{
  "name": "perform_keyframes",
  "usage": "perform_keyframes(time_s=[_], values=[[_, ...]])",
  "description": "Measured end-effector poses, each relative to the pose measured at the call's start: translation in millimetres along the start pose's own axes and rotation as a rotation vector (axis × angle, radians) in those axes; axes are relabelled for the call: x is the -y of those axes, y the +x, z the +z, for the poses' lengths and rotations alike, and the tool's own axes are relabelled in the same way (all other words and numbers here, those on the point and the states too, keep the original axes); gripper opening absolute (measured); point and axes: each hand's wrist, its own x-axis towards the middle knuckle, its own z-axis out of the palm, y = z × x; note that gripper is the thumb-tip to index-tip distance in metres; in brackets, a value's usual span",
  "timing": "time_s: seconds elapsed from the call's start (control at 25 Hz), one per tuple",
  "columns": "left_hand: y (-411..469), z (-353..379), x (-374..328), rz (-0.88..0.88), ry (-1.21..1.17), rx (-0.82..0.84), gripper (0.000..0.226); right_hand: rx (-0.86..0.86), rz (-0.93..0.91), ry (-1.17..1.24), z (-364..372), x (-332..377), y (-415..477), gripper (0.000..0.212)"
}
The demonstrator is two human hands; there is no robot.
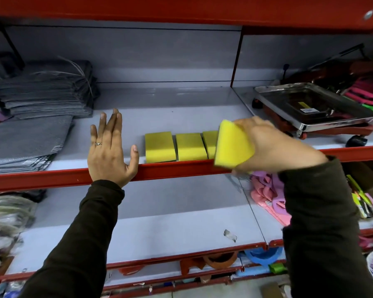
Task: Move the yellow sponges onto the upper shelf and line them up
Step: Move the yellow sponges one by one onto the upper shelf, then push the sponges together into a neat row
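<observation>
Three yellow sponges lie side by side along the front of the upper shelf point(181, 117): the left sponge point(159, 146), the middle sponge point(191, 146) and the right sponge point(210, 141), partly hidden. My right hand point(274, 145) holds a fourth yellow sponge point(233, 145) tilted on edge, just in front of the right end of the row and above the red shelf lip point(177, 169). To the left of the row, my left hand point(110, 147) is flat with fingers spread, its palm over the shelf's front edge, holding nothing.
A stack of grey cloths point(45, 91) and flat grey packs point(24, 143) fill the shelf's left. A steel tray on wheels point(310, 106) stands at the right. Pink items point(267, 194) lie on the lower shelf point(170, 211).
</observation>
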Motion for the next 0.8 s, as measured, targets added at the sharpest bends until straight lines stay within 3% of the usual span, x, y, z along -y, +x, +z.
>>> perform_keyframes(time_s=[0.08,0.2,0.52,0.64,0.8], values=[[0,0,0,-0.001,0.002,0.003,0.077,-0.04,0.126,-0.04,-1,-22,35,0.112],[0,1,0,-0.003,0.004,0.001,0.077,-0.013,0.237,-0.093,9,-47,71,0.096],[0,1,0,-0.001,0.012,-0.013,0.076,0.053,0.342,-0.188,15,-68,87,0.066],[-1,0,-1,-0.001,0.006,-0.019,0.076,0.006,0.334,-0.201,15,-74,90,0.065],[-1,0,-1,0.004,0.002,-0.029,0.075,0.106,0.168,-0.117,28,-72,86,0.077]])
